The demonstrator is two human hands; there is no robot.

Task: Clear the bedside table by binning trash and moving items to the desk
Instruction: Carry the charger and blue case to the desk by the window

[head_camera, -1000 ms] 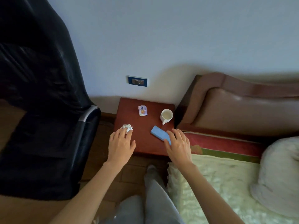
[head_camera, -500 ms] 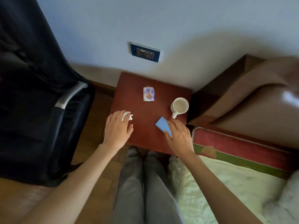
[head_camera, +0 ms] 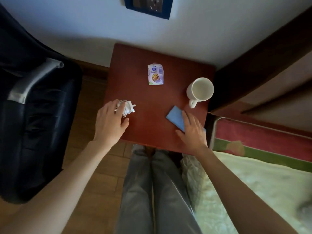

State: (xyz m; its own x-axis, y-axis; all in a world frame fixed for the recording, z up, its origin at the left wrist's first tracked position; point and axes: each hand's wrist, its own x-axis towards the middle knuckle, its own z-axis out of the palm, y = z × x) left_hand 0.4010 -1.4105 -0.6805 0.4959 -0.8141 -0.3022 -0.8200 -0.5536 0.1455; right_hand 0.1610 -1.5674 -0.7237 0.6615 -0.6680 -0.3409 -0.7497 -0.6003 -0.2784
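A small red-brown bedside table [head_camera: 143,53] stands against the wall. On it lie a white charger with a coiled cable [head_camera: 127,108] at the left, a small printed snack wrapper [head_camera: 155,74] at the back middle, a white mug [head_camera: 200,89] at the right and a flat blue phone-like slab [head_camera: 175,116] at the front right. My left hand [head_camera: 109,122] rests on the charger, fingers over it but not closed. My right hand [head_camera: 192,134] lies flat over the near end of the blue slab, fingers spread.
A black office chair [head_camera: 33,115] stands close on the left. The bed with its brown headboard [head_camera: 270,65] and pale quilt [head_camera: 253,191] runs along the right. A blue wall socket [head_camera: 149,6] is above the table. My legs are just in front of the table.
The view has closed in and tilted down over the table. Both hands stay on the same items, the left on the charger and the right on the blue slab.
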